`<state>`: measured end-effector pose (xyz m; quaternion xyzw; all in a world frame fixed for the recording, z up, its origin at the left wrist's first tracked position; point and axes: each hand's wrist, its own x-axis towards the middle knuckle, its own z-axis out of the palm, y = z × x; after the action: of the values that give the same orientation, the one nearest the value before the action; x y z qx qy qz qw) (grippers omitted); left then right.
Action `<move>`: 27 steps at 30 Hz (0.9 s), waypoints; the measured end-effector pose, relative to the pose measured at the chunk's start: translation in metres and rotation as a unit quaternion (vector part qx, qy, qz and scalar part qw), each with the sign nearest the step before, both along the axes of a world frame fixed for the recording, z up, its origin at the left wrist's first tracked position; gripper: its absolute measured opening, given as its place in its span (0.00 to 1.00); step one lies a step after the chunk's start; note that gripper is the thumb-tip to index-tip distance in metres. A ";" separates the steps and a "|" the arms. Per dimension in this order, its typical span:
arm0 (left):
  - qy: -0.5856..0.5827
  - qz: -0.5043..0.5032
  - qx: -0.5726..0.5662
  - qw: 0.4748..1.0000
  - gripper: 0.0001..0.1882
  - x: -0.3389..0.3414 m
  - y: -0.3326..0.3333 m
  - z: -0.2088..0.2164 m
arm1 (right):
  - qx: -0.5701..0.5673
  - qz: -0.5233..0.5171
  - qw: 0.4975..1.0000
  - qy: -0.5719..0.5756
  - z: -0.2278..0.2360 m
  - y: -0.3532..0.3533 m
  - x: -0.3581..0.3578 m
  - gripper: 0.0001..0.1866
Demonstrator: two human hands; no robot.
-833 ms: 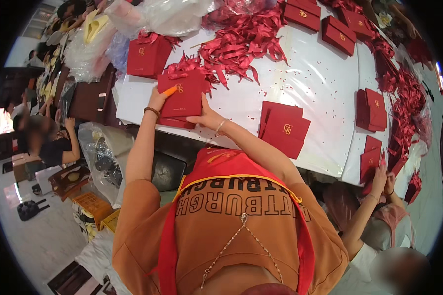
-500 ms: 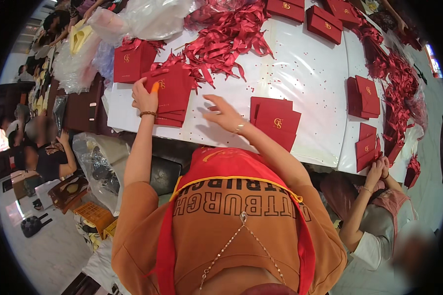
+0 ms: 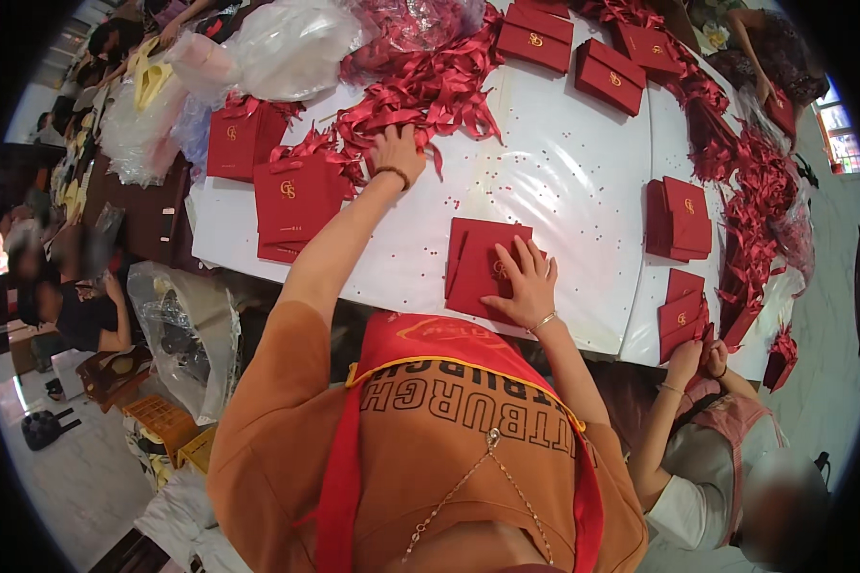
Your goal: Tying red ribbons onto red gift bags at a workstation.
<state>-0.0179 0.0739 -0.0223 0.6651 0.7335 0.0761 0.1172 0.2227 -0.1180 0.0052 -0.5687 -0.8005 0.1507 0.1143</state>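
Observation:
Two stretched arms cross the white-covered table. My left hand has its fingers spread at the near edge of a tangled heap of red ribbons; whether a ribbon lies between the fingertips is hard to see. On a small pile of flat red paper bags with gold print, my right hand rests open, fingers fanned out. Left of my left forearm lies another stack of red bags, ribbons at its top edge. Behind that stands a fuller red bag.
Clear plastic bags crowd the far left. Red boxes sit at the back right, with more red bags nearer. A long ribbon heap runs down the right side. At lower right, a co-worker's hands handle red bags.
My left hand has left the left stack and reached forward to the ribbon heap. My right hand has come down onto the right pile. The whole view has shifted somewhat.

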 end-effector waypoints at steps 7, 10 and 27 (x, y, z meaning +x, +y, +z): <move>-0.186 -0.225 0.145 0.945 0.20 0.048 0.036 -0.026 | -0.021 -0.011 0.999 -0.022 -0.016 0.015 0.008 0.48; -0.152 -0.098 0.185 0.966 0.19 0.027 0.058 -0.010 | -0.033 0.009 0.999 -0.017 -0.012 0.026 0.009 0.50; -0.204 0.011 0.143 0.968 0.30 0.021 -0.002 -0.013 | -0.067 0.047 0.995 0.050 -0.036 0.046 0.000 0.54</move>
<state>0.0027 0.0722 -0.0349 0.6371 0.6830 0.3158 0.1672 0.2222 -0.0722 -0.0310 -0.5283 -0.8078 0.2374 0.1089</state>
